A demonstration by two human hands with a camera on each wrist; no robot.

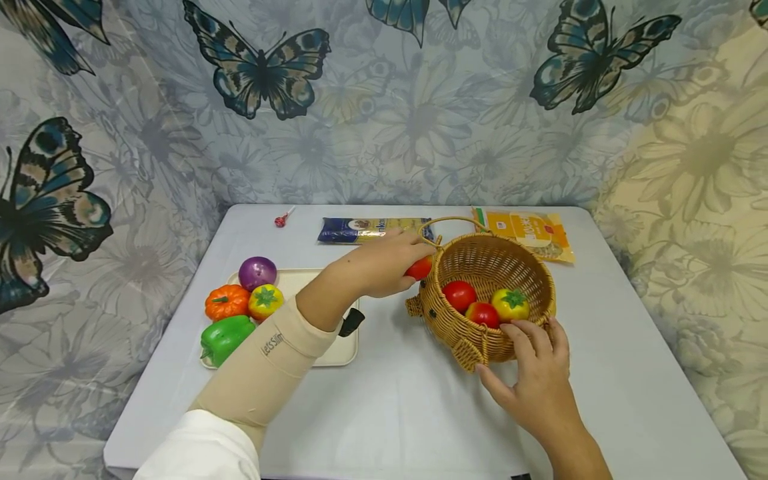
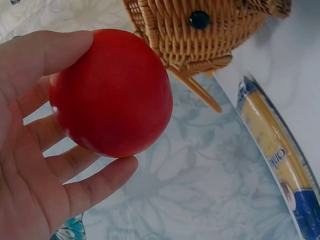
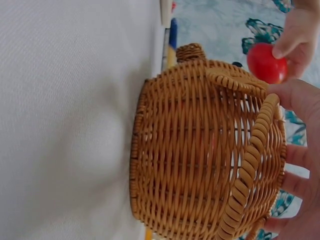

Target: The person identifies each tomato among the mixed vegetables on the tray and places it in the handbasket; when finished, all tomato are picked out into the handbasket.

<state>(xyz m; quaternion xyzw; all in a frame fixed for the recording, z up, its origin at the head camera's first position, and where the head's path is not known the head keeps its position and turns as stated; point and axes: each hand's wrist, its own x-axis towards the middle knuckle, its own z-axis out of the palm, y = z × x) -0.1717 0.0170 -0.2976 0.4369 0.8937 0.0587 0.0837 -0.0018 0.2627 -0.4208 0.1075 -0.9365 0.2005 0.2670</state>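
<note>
My left hand (image 1: pixel 387 261) grips a round red tomato (image 2: pixel 112 92), thumb on one side and fingers round the other, at the left of the wicker basket's rim. The wicker basket (image 1: pixel 456 340) has animal-like ears and dark button eyes. Inside it lie a red tomato (image 1: pixel 459 295), another red round piece (image 1: pixel 483 315) and a yellow one with a green star-shaped top (image 1: pixel 511 305). My right hand (image 1: pixel 537 383) holds the basket's near rim, fingers over the edge and thumb outside by the handle (image 3: pixel 247 172).
A cream tray (image 1: pixel 336 357) at left bears a purple round vegetable (image 1: pixel 257 273), an orange pumpkin (image 1: pixel 227 303), a yellow-red piece (image 1: pixel 265 302) and a green pepper (image 1: pixel 225 340). Behind lie a lollipop (image 1: pixel 282 219), a blue-ended pasta pack (image 1: pixel 342 231) and an orange bag (image 1: pixel 540 233).
</note>
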